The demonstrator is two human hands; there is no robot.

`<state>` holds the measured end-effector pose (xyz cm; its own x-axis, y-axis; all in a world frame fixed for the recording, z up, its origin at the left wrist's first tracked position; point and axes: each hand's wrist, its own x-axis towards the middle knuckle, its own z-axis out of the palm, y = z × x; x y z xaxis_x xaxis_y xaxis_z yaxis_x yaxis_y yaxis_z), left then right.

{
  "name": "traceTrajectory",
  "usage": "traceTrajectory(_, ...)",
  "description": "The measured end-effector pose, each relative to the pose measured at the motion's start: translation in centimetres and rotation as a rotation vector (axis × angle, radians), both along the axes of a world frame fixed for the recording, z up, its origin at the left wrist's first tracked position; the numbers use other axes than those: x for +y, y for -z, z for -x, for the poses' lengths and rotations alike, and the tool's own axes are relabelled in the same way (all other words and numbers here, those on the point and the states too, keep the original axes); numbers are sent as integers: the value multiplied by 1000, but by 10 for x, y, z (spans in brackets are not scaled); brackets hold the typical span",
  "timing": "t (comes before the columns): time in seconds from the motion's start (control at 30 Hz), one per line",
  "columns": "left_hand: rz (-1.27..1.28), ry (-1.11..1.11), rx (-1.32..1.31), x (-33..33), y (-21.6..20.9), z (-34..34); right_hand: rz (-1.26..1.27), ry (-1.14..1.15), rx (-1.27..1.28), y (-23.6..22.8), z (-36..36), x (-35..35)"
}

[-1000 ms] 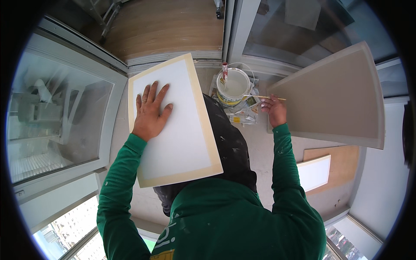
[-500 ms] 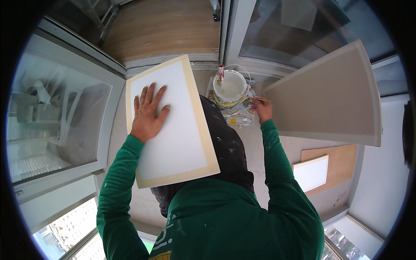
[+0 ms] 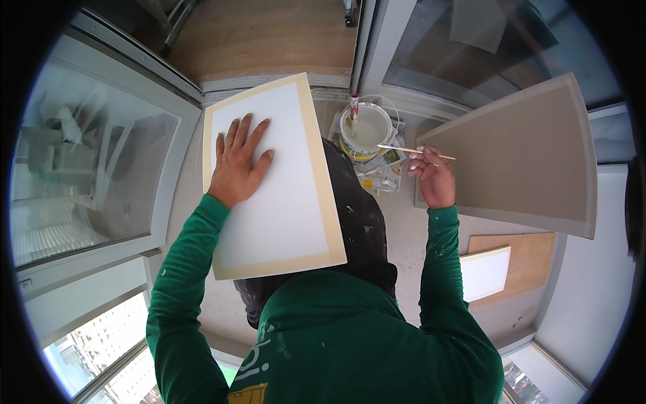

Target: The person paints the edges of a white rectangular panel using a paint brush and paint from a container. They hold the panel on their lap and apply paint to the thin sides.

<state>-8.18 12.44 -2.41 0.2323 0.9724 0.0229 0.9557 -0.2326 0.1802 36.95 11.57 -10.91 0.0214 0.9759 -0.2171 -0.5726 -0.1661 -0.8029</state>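
Note:
A white rectangular panel [image 3: 286, 195] with a cream border along its edges rests tilted across my lap. My left hand [image 3: 239, 161] lies flat on its upper left part with the fingers spread. My right hand [image 3: 434, 176] pinches a thin paintbrush [image 3: 420, 153] with a pale wooden handle, its whitish tip pointing left. That tip is beside a white bucket [image 3: 370, 124] of pale paint, which has a wire handle. Inside the bucket stands another brush with a red, paint-smeared handle [image 3: 354, 106].
A large beige panel [image 3: 518, 155] leans at the right. Below it a smaller white panel [image 3: 486, 273] lies on a brown board [image 3: 533, 259] on the floor. Plastic wrapping [image 3: 383, 176] lies under the bucket. A glazed door [image 3: 101, 161] stands at the left.
My right hand has drawn back from beside the bucket, rightward and nearer me, lifting the thin paintbrush into fuller view. My left hand stays flat on the panel.

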Motion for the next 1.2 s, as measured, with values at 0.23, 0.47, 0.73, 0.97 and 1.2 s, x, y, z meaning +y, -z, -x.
traceTrajectory(0.23,-29,9,-17,0,-1,0,-122,-347,-50,-70,33,-27)
traceTrajectory(0.47,-15,-20,4,-1,1,-1,-273,-494,-256,-104,50,-58)
traceTrajectory(0.73,-17,-22,11,-1,1,-1,-388,-551,-521,-141,57,-79)
traceTrajectory(0.97,-21,-31,16,0,4,-1,-534,-610,-676,-149,61,-80)
traceTrajectory(1.2,-14,-39,26,1,4,0,-537,-635,-665,-152,59,-81)
